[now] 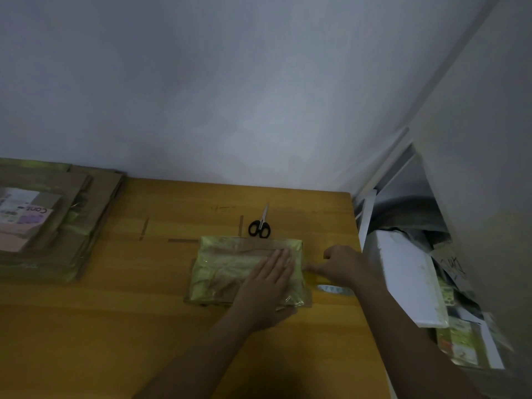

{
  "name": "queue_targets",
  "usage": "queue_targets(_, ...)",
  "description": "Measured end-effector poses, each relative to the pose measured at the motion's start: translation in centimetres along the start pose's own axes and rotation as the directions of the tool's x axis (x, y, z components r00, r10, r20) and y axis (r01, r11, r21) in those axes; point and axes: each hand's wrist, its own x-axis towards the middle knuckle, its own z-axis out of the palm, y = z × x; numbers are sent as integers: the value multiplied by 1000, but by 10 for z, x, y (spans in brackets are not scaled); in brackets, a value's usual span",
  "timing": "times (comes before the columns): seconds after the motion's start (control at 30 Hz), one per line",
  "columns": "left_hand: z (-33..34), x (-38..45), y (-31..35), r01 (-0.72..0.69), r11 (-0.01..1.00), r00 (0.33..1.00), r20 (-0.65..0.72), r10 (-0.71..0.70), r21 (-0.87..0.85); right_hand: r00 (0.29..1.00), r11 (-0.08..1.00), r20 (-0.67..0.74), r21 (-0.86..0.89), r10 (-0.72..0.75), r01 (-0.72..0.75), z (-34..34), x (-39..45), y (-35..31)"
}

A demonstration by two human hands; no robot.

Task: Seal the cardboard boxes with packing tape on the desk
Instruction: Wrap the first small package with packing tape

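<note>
In the head view, a flat cardboard box (247, 269), wrapped in shiny tape, is lying near the right end of the wooden desk (115, 326). The left hand (266, 286) is pressing down on the box top with straight, flat fingers, grasping nothing. The right hand (342, 266) is sitting just beside the box's right edge, its fingers curled and pinching a strip of tape (312, 273) running to the tape roll (335, 290) on the desk under the wrist. Black-handled scissors (260, 224) are lying just behind the box. A stack of flattened boxes (49, 223) is sitting at the desk's far left
</note>
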Motion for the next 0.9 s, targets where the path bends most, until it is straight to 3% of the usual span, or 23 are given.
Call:
queue_targets(0.27, 4, -49, -78, 242, 966, 970, -20, -241, 96, 998, 1000, 57, 19, 7, -8, -2, -3, -8)
queue_targets(0.43, -15, -47, -85, 242, 965, 970, 5, -244, 98, 990, 994, 122, 97, -70, 59, -6, -17, -14)
queue_targets(0.6, -31, -50, -102, 187, 963, 982, -75, -175, 196, 958, 922, 191, 364, -214, 133, 4, -32, -15)
queue_targets(0.83, -57, -63, -85, 210, 950, 964, 114, -241, 233, 937, 849, 211, 511, -279, 137, 30, -51, -10)
queue_targets(0.9, -56, -52, -68, 133, 960, 971, 160, -176, 248, 939, 839, 200, 526, -278, 137, 34, -54, -11)
